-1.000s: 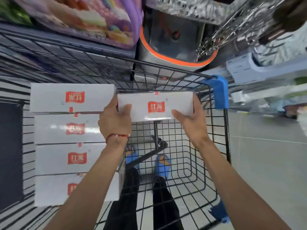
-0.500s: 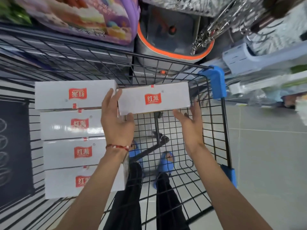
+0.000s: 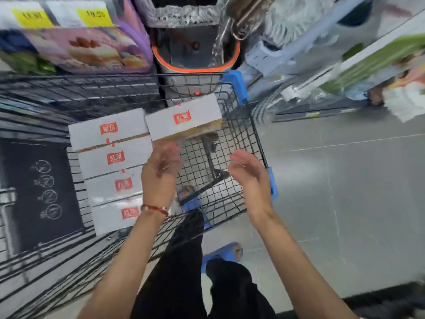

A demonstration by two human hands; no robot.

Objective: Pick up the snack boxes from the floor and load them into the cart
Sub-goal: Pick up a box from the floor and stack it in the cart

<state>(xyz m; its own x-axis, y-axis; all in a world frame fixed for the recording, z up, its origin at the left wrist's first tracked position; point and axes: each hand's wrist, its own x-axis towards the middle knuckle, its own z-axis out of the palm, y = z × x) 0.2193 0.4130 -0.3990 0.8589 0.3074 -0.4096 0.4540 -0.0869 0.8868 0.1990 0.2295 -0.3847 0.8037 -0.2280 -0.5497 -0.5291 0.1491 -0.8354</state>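
Now that both hands have let go, the fifth snack box [image 3: 184, 120] sits in the cart [image 3: 239, 143], just beyond the fingertips of my left hand [image 3: 161, 171] and ahead-left of my right hand [image 3: 249, 173]. A second ago both hands gripped it by its ends above the wire. Half a second ago the fingers were opening. Now left and right are both open, fingers loose, holding nothing, pulled back toward me. Left hand is motion-blurred, so I can't tell if its tips brush the box's near edge. Right hand is apart from the box, close to the cart's right wall.

Box looks slightly tilted, near long side showing. Flat on the cart bottom or not settled yet? Can't tell, too much blur. It lies touching or just beside the far end of the row of four boxes [image 3: 103, 187], which runs along the left of my left hand and forearm.

For the task: this placement reads as done, five boxes loaded. My judgement is the hands go next down to the floor [image 3: 345, 180], off to the right of my right hand, for another box. How many remain there I can't say from this view. Risk: the tilted box may shift if the cart gets bumped.
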